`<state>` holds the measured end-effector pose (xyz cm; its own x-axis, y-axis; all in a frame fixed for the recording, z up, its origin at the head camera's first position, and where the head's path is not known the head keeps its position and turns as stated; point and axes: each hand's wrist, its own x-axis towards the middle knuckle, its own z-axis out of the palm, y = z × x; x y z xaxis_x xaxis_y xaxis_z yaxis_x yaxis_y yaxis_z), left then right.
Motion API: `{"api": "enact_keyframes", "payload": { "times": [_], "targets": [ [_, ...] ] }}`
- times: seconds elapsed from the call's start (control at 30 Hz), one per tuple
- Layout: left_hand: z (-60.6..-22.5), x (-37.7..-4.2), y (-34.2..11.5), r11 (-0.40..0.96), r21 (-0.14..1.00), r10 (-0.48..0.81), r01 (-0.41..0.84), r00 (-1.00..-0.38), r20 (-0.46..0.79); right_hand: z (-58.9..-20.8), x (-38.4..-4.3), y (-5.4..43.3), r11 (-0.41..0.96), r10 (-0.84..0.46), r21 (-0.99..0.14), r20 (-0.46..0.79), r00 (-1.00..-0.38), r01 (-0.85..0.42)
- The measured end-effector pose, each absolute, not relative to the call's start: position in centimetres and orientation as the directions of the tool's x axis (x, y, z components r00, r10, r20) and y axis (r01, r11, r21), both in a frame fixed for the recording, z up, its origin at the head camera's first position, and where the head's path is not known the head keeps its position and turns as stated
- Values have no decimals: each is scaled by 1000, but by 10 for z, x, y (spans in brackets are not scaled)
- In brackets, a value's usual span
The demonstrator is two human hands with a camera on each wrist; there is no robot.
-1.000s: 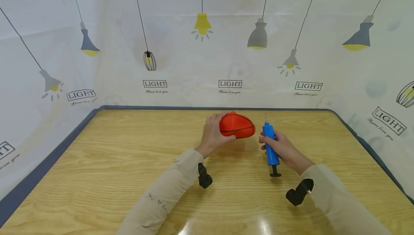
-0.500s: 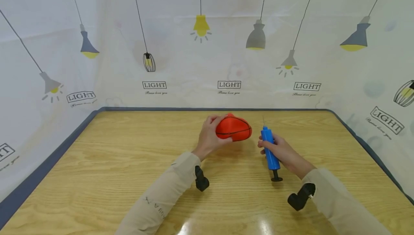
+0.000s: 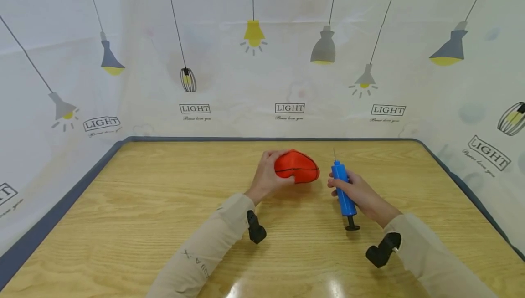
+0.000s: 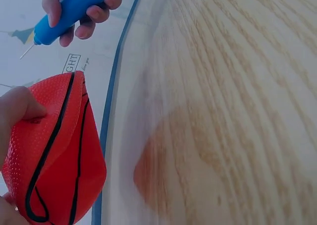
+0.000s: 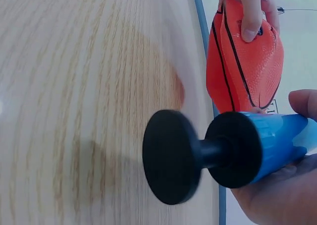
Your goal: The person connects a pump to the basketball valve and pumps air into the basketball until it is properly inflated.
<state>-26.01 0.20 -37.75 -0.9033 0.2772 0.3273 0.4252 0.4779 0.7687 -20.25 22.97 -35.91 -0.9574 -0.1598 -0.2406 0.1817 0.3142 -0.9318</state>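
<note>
My left hand (image 3: 266, 175) grips a partly deflated red ball (image 3: 298, 166) with black seam lines, thumb on the near side and fingers over the top. The ball's skin is creased and caved in, as the left wrist view shows. To its right, my right hand (image 3: 358, 191) holds a small blue hand pump (image 3: 343, 188) around the barrel. A thin needle (image 3: 334, 153) points up and away from the pump's far end. The black plunger handle (image 5: 171, 156) sticks out a short way toward me. Ball and needle are apart, both above the table.
A wood-grain table (image 3: 164, 225) with a dark blue edge (image 3: 229, 139) spreads under both hands. White sheeting printed with lamps (image 3: 254, 33) surrounds it at the back and sides. Each sleeve carries a black camera mount (image 3: 256, 227).
Both hands have come slightly lower and nearer in the head view, with the ball and pump still held. The ball has tilted a little; the view itself has shifted slightly.
</note>
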Motion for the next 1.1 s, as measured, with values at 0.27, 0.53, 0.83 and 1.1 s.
{"api": "enact_keyframes", "payload": {
  "times": [0.27, 0.53, 0.83, 1.1],
  "targets": [
    [-377, -258, -1, 519, 708, 328, 479, -877, 352, -356, -198, 227, 275, -193, -947, -225, -955, 167],
    [-377, -256, -4, 561, 627, 337, 541, -841, 424, -354, -192, 222, 297, -229, -943, -225, -947, 152],
    [-376, -253, -7, 595, 484, 334, 641, -745, 577, -352, -181, 213, 273, -306, -954, -210, -928, 126],
    [-377, -250, -8, 610, 400, 344, 684, -683, 644, -350, -171, 210, 277, -355, -955, -203, -913, 105]
  ]
}}
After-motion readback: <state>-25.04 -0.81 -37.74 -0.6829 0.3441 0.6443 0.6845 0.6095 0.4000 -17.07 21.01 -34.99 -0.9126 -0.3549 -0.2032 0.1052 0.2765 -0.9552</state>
